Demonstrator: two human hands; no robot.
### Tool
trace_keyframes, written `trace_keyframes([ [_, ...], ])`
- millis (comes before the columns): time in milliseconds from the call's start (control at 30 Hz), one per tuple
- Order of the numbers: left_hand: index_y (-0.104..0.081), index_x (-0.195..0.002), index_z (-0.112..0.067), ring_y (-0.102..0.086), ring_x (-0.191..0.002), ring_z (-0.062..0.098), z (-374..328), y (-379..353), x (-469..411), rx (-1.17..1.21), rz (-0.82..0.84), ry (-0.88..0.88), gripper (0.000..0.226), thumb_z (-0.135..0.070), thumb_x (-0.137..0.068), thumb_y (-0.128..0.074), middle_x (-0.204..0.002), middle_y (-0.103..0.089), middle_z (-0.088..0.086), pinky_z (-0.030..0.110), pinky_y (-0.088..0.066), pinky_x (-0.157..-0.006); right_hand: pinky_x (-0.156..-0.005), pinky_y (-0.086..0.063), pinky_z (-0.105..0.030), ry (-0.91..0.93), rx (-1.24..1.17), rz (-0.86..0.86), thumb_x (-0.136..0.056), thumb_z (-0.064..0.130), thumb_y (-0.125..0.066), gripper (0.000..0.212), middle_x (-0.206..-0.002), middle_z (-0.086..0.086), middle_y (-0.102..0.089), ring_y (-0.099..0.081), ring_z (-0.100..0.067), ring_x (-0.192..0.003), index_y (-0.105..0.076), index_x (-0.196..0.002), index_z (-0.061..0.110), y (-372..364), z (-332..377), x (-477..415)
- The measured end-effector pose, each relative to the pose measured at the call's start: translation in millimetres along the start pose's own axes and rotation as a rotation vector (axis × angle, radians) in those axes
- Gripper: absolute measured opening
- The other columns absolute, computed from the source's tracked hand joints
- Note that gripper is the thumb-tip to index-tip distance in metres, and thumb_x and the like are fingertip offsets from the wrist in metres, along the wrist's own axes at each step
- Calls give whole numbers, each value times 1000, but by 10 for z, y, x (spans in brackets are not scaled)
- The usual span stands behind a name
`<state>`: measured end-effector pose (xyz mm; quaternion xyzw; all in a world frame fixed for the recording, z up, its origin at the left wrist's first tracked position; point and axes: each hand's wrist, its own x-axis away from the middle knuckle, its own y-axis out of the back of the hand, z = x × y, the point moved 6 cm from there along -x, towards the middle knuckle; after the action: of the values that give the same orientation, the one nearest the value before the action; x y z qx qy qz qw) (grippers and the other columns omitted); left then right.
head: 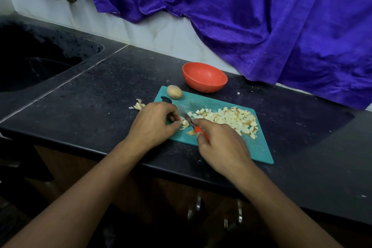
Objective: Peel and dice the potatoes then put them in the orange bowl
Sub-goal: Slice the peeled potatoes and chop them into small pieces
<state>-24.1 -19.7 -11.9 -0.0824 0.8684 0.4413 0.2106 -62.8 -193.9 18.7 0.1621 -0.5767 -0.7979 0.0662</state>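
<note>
Two bare forearms reach in from below onto a dark counter [100, 90]. The right hand [221, 147] grips a knife [187, 117] by its orange handle, forefinger stretched along the blade. The left hand [155, 123], fingers curled, pinches a potato piece [184, 124] beside the blade on a teal board [259, 151]. Diced potato [231, 117] covers the board's right. A whole potato [174, 92] sits at its far left corner, an orange bowl [204, 76] just behind

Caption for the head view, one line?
Right hand dices potato with a red-handled knife on the teal board, left hand steadying; orange bowl empty.
</note>
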Motion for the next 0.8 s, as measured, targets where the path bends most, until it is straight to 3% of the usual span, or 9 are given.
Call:
trace_keyframes([
  [233, -74, -81, -29, -59, -73, -2, -2, 4, 1, 3, -1, 7, 6, -33, -82, -79, -78, -65, -16, 20, -42, -65, -65, -37, -31, 28, 58, -28, -105, 34, -44, 44, -98, 4, -70, -58, -14, -79, -49, -148, 41, -18, 59, 21],
  [400, -75, -80, -29, -58, -72, -4, -14, 19, 5, 10, 5, 11, 5, -30, -82, -80, -77, -64, -18, 13, -37, -63, -65, -36, -31, 35, 95, -24, -106, 31, -43, 47, -89, 5, -65, -49, -11, -73, -45, -152, 39, -24, 112, 47],
  [567, -73, -73, -28, -60, -70, 1, -18, 13, -3, 33, 16, 25, 11, -27, -80, -82, -74, -63, -14, 26, -49, -65, -65, -33, -31, 49, 124, -20, -106, 30, -42, 49, -80, 10, -51, -47, -11, -73, -41, -155, 35, -96, 164, 106],
  [800, -72, -71, -29, -59, -68, 1, -15, 2, -4, 19, 20, 26, 13, -26, -79, -82, -73, -61, -15, 24, -44, -62, -66, -36, -33, 73, 145, 7, -107, 29, -42, 50, -81, 9, -50, -57, -16, -80, -38, -157, 34, -99, 161, 92],
])
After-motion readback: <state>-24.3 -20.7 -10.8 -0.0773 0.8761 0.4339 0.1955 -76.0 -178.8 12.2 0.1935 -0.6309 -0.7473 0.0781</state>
